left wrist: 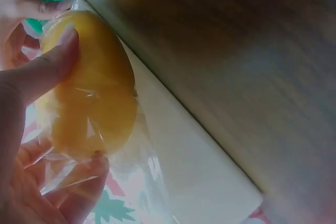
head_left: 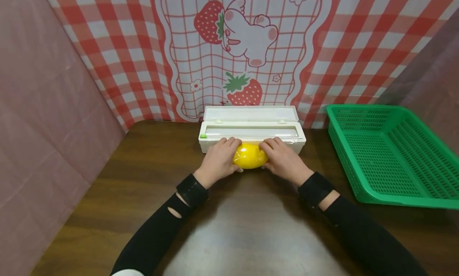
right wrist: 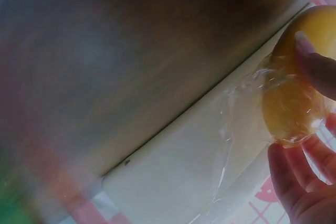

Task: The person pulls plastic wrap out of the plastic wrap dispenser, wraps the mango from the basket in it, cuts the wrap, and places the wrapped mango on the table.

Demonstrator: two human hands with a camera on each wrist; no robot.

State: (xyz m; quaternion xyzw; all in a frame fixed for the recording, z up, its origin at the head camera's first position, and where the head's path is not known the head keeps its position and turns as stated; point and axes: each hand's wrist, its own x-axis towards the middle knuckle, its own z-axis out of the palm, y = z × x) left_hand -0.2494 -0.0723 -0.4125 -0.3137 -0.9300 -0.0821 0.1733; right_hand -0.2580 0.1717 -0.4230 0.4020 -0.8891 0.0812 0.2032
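Observation:
A smooth yellow oval fruit (head_left: 250, 155), its exact kind unclear, is held at both ends just in front of a white cling film dispenser (head_left: 252, 131). Clear cling film (left wrist: 152, 166) clings around the fruit and stretches to the dispenser's front. My left hand (head_left: 221, 158) grips the left end, its thumb lying over the film-covered skin in the left wrist view. The right end is gripped by my right hand (head_left: 283, 158), with thumb and fingertips on either side in the right wrist view. The dispenser's lid (head_left: 251, 113) stands raised at the back.
To the right stands a green plastic basket (head_left: 346, 164) with slotted walls. A red-and-white checked cloth (head_left: 125, 48) with strawberry prints hangs behind the brown wooden table (head_left: 150, 180). A small green slider (head_left: 203, 136) sits on the dispenser's left end.

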